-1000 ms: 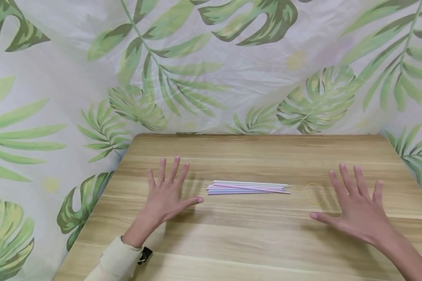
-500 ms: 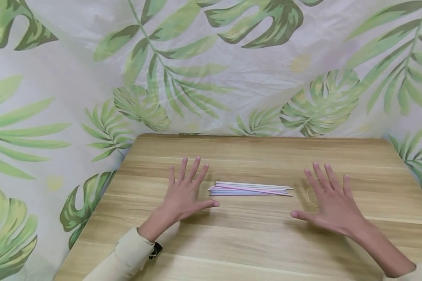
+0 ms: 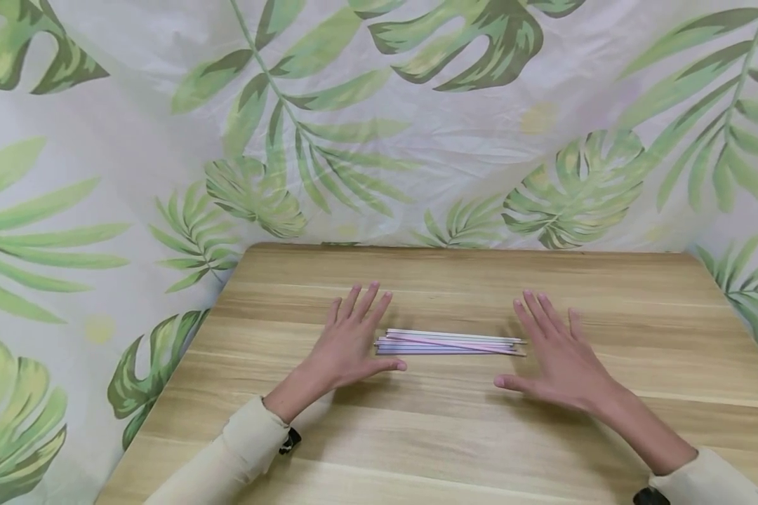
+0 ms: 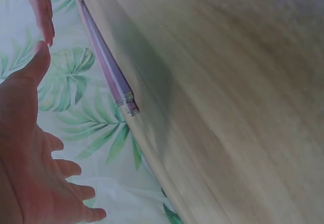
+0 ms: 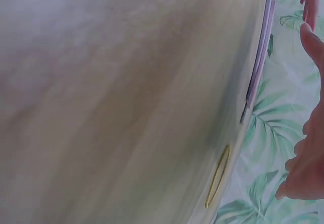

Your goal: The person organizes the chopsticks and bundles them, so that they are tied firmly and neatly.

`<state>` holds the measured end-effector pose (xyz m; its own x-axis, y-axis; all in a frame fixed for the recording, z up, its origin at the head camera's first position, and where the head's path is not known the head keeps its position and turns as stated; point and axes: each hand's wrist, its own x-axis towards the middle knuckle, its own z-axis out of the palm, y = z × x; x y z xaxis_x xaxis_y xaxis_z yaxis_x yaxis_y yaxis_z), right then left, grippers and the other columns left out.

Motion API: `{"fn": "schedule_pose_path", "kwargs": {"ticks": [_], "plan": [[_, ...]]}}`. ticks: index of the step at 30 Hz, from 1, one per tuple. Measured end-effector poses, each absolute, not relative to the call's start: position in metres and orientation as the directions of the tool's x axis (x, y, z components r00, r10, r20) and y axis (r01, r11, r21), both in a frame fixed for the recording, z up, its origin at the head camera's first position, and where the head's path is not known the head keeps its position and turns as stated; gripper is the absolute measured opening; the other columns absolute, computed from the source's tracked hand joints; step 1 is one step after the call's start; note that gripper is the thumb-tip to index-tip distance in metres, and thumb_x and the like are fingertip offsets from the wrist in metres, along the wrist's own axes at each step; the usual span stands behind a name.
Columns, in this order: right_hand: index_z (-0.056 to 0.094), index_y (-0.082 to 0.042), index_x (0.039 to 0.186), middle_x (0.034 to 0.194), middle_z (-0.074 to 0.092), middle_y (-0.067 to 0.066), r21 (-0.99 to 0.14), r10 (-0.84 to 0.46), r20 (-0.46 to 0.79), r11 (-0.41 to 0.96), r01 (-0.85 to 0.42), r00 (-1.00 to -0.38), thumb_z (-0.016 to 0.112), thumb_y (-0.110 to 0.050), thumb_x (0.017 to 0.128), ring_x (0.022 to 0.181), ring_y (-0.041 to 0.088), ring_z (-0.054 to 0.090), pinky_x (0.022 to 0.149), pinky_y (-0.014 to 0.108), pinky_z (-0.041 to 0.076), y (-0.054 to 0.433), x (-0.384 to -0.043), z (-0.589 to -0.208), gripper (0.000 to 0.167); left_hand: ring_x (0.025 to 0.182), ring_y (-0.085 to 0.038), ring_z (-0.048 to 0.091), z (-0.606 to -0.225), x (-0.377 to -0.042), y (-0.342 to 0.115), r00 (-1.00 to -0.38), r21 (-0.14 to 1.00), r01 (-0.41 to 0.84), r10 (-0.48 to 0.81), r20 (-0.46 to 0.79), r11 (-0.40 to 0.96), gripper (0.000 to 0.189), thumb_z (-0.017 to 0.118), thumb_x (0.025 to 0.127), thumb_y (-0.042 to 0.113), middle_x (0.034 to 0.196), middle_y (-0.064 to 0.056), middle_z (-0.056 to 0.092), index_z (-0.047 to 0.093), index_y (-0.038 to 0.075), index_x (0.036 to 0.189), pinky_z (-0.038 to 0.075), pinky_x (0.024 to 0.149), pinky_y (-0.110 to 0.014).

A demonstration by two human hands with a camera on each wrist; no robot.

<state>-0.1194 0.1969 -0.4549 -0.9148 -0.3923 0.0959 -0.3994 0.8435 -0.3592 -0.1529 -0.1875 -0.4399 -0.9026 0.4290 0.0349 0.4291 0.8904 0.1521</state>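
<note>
A loose bundle of thin pastel sticks (image 3: pixel 445 344), white, pink and lilac, lies crosswise on the wooden table. Just off its left end hovers my left hand (image 3: pixel 344 347), fingers spread and thumb pointing inward. My right hand (image 3: pixel 562 365) mirrors it at the right end, also spread, with nothing held. Light shows between the left hand (image 4: pixel 30 158) and the sticks (image 4: pixel 107 62) in the left wrist view. A thin yellow loop, like a rubber band (image 5: pixel 218 176), rests on the table below my right hand; in the head view that hand hides it.
The wooden table (image 3: pixel 455 442) has its far edge against a leaf-patterned cloth backdrop (image 3: pixel 366 161). Cuffed light sleeves (image 3: pixel 246 442) cover both forearms, and a dark strap piece (image 3: pixel 290 441) shows under the left cuff.
Both hands have moved inward, the left to the right and the right to the left, toward the ends of the sticks. The right hand now covers the yellow loop in the head view.
</note>
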Motion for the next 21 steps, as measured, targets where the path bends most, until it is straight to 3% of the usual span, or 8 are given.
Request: {"fn": "schedule_pose_path", "kwargs": {"ticks": [10,16,21], "plan": [[0.018,-0.008,0.172,0.180,0.016,0.018,-0.419,-0.474,0.109,0.775,-0.473,-0.874,0.078,-0.074,0.084,0.166,0.043,0.016,0.127,0.073,0.016,0.180,-0.135,-0.462,0.125,0.166,-0.042,0.020,-0.450,-0.163,-0.181,-0.846,0.263,0.528,0.526,0.086,0.807,0.121,0.079,0.082,0.074,0.181,-0.013,0.018,0.024,0.016,0.172,0.023,0.128,-0.069],[0.021,-0.008,0.172,0.180,0.020,0.017,-0.446,-0.493,0.130,0.746,-0.495,-0.860,0.081,-0.068,0.085,0.165,0.042,0.022,0.127,0.066,0.026,0.173,-0.141,-0.467,0.122,0.162,-0.044,0.031,-0.460,-0.170,-0.173,-0.804,0.330,0.583,0.584,0.108,0.742,0.119,0.083,0.083,0.068,0.177,-0.018,0.028,0.027,0.010,0.171,0.029,0.128,-0.063],[0.024,-0.008,0.171,0.179,0.022,0.016,-0.481,-0.524,0.132,0.708,-0.517,-0.841,0.087,-0.056,0.086,0.164,0.041,0.027,0.124,0.063,0.036,0.169,-0.149,-0.469,0.116,0.160,-0.041,0.034,-0.464,-0.175,-0.168,-0.779,0.377,0.604,0.619,0.095,0.702,0.116,0.084,0.085,0.064,0.176,-0.017,0.030,0.025,0.012,0.172,0.032,0.128,-0.056]]}}
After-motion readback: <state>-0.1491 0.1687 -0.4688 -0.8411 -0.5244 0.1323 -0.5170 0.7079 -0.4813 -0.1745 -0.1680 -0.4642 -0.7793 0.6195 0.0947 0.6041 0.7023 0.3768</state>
